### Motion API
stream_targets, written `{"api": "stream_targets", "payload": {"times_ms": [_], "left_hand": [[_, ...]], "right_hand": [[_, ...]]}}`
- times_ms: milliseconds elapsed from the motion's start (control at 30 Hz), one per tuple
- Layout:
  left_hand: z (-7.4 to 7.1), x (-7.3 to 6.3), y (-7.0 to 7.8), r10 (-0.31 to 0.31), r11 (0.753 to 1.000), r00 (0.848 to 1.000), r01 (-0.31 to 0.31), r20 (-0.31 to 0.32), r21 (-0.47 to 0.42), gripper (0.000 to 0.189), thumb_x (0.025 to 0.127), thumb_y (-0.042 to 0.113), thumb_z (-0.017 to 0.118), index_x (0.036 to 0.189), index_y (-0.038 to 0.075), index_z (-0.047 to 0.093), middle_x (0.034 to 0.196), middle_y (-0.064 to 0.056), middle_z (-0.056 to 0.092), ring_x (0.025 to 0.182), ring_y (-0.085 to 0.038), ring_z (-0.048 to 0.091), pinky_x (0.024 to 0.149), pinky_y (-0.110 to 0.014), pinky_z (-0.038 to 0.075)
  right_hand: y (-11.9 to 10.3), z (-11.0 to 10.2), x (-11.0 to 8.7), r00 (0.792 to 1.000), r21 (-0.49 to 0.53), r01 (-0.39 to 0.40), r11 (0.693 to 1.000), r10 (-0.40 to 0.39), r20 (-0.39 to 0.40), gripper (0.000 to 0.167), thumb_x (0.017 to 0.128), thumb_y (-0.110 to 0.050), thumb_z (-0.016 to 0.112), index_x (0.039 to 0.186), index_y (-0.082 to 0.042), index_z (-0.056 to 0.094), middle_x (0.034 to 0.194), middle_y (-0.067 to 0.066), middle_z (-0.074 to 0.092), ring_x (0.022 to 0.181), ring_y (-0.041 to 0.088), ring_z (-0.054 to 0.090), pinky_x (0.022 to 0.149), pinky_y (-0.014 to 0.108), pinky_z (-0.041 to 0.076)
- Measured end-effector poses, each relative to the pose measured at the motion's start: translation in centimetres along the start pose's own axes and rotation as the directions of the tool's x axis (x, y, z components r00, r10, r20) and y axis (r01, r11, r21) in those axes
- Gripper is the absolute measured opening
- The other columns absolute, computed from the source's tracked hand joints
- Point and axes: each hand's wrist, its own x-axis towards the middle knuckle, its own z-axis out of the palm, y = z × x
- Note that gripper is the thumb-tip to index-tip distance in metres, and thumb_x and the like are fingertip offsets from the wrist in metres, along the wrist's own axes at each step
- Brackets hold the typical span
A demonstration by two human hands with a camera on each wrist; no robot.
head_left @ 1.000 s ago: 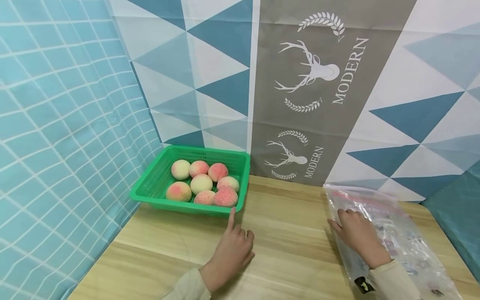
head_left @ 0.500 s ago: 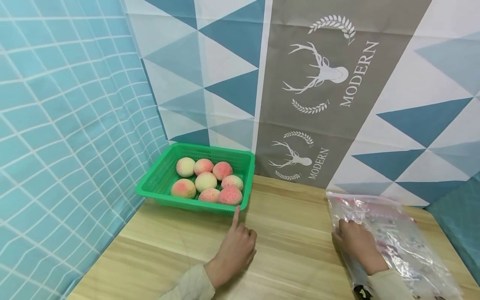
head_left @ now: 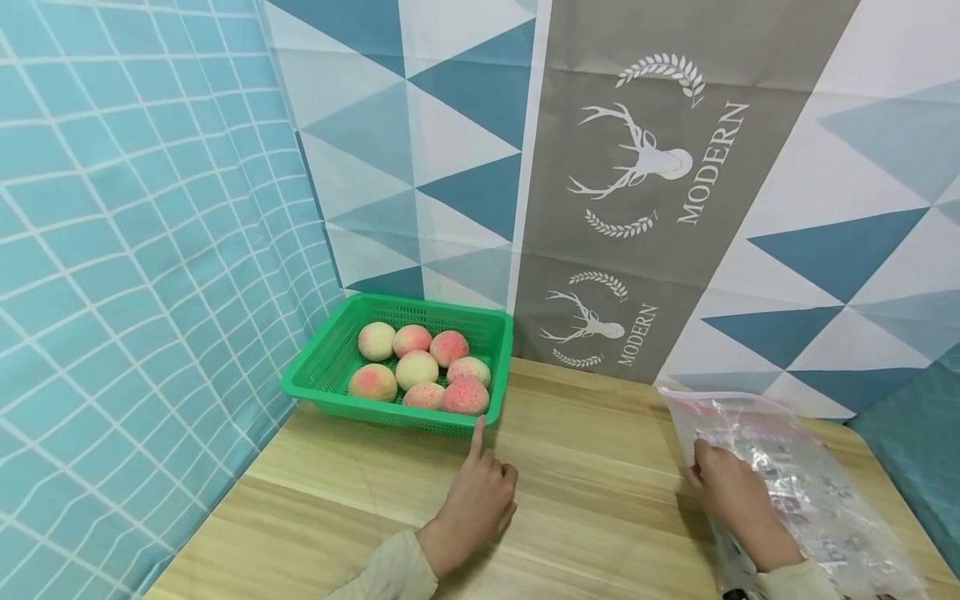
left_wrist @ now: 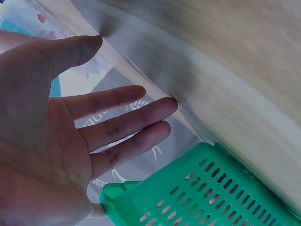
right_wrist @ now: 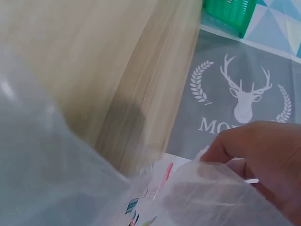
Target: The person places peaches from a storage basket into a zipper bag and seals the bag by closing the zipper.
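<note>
My left hand [head_left: 472,508] is at the front right corner of a green plastic basket [head_left: 322,397]. One outstretched finger reaches the basket's rim; in the left wrist view the other fingers [left_wrist: 136,117] are nearly straight, with tips close to the tabletop. In the basket lie several peaches, among them a pink one [head_left: 467,395] at that corner and a pale one [head_left: 417,369] in the middle. To the right, my right hand [head_left: 738,496] pinches the left side of a clear zip bag [head_left: 825,517]. Small printed marks show on or through its plastic; its contents cannot be told.
A wooden tabletop [head_left: 592,467] lies under everything. A patterned cloth [head_left: 622,208] with deer prints hangs behind it, and a blue checked cloth [head_left: 150,250] closes off the left side.
The view has shifted slightly. My right hand, earlier over the bag, now pinches its side and has lifted it somewhat. My left hand stays by the basket corner; the peaches have not moved.
</note>
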Motion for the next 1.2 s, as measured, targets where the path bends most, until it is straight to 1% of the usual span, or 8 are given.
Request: {"api": "stream_targets", "payload": {"times_ms": [267, 433, 567, 667, 867, 1033, 1100, 1200], "left_hand": [[0.2, 0.1, 0.1, 0.004, 1.0, 1.0, -0.004, -0.014, 0.002, 0.044, 0.083, 0.063, 0.067, 0.088, 0.019, 0.069, 0.067, 0.002, 0.064, 0.076, -0.015, 0.064, 0.114, -0.068, 0.012], [0.3, 0.2, 0.2, 0.005, 1.0, 1.0, -0.005, -0.019, 0.001, 0.044, 0.083, 0.063, 0.067, 0.087, 0.019, 0.069, 0.066, 0.002, 0.063, 0.076, -0.014, 0.064, 0.114, -0.068, 0.012], [0.3, 0.3, 0.3, 0.006, 1.0, 1.0, -0.006, -0.021, 0.007, 0.044, 0.083, 0.063, 0.067, 0.084, 0.019, 0.067, 0.063, 0.002, 0.061, 0.074, -0.014, 0.063, 0.114, -0.068, 0.013], [0.3, 0.2, 0.2, 0.004, 1.0, 1.0, -0.004, -0.025, 0.011, 0.044, 0.083, 0.063, 0.067, 0.081, 0.019, 0.066, 0.06, 0.002, 0.058, 0.072, -0.014, 0.062, 0.114, -0.068, 0.014], [0.2, 0.2, 0.3, 0.003, 1.0, 1.0, -0.003, -0.017, 0.012, 0.045, 0.083, 0.064, 0.066, 0.083, 0.019, 0.067, 0.06, 0.002, 0.058, 0.072, -0.015, 0.063, 0.114, -0.068, 0.013], [0.2, 0.2, 0.4, 0.005, 1.0, 1.0, -0.005, -0.008, 0.002, 0.046, 0.084, 0.064, 0.066, 0.084, 0.019, 0.067, 0.061, 0.001, 0.059, 0.073, -0.015, 0.063, 0.114, -0.069, 0.009], [-0.1, 0.1, 0.3, 0.004, 1.0, 1.0, -0.004, -0.007, -0.019, 0.045, 0.085, 0.064, 0.065, 0.086, 0.019, 0.068, 0.064, 0.002, 0.061, 0.075, -0.015, 0.064, 0.114, -0.069, 0.01], [-0.9, 0.1, -0.1, -0.009, 0.995, 1.0, 0.006, -0.028, -0.096, 0.042, 0.088, 0.063, 0.063, 0.09, 0.021, 0.07, 0.07, 0.003, 0.065, 0.081, -0.016, 0.065, 0.113, -0.069, 0.014]], "right_hand": [[-1.0, -0.4, -1.2, 0.995, 0.043, -0.008, 0.999, 0.012, -0.095, 0.015, 0.089, -0.003, 0.057, 0.079, -0.008, 0.047, 0.062, -0.001, 0.039, 0.052, 0.014, 0.036, 0.047, 0.032, 0.032], [-1.7, -1.1, -1.9, 0.992, 0.081, -0.054, 0.995, 0.062, -0.11, 0.007, 0.093, -0.007, 0.055, 0.087, -0.006, 0.052, 0.066, 0.0, 0.049, 0.052, 0.014, 0.039, 0.048, 0.032, 0.035], [-2.3, -1.6, -2.4, 0.991, 0.115, -0.076, 0.99, 0.088, -0.104, 0.005, 0.095, -0.009, 0.056, 0.091, -0.006, 0.055, 0.079, 0.007, 0.064, 0.056, 0.014, 0.048, 0.05, 0.035, 0.04], [-2.4, -1.5, -2.8, 0.986, 0.154, -0.037, 0.987, 0.061, -0.157, 0.006, 0.093, -0.007, 0.059, 0.089, -0.009, 0.056, 0.089, 0.01, 0.068, 0.064, 0.017, 0.057, 0.053, 0.038, 0.045], [-2.6, -0.9, -3.4, 0.956, 0.175, 0.073, 0.982, -0.019, -0.293, 0.016, 0.089, -0.002, 0.064, 0.083, -0.015, 0.056, 0.094, 0.011, 0.071, 0.077, 0.028, 0.068, 0.056, 0.042, 0.05], [-3.1, -1.0, -3.7, 0.95, 0.195, 0.087, 0.977, -0.022, -0.312, 0.021, 0.088, -0.002, 0.063, 0.08, -0.018, 0.054, 0.099, 0.01, 0.071, 0.08, 0.029, 0.068, 0.056, 0.04, 0.05], [-3.3, -1.0, -3.7, 0.943, 0.201, 0.11, 0.973, -0.038, -0.33, 0.021, 0.088, -0.001, 0.063, 0.081, -0.018, 0.054, 0.1, 0.009, 0.071, 0.081, 0.028, 0.068, 0.057, 0.04, 0.05], [-3.6, -0.8, -3.6, 0.921, 0.183, 0.167, 0.969, -0.087, -0.38, 0.02, 0.085, 0.0, 0.065, 0.084, -0.018, 0.055, 0.1, 0.007, 0.071, 0.083, 0.026, 0.067, 0.06, 0.038, 0.052]]}}
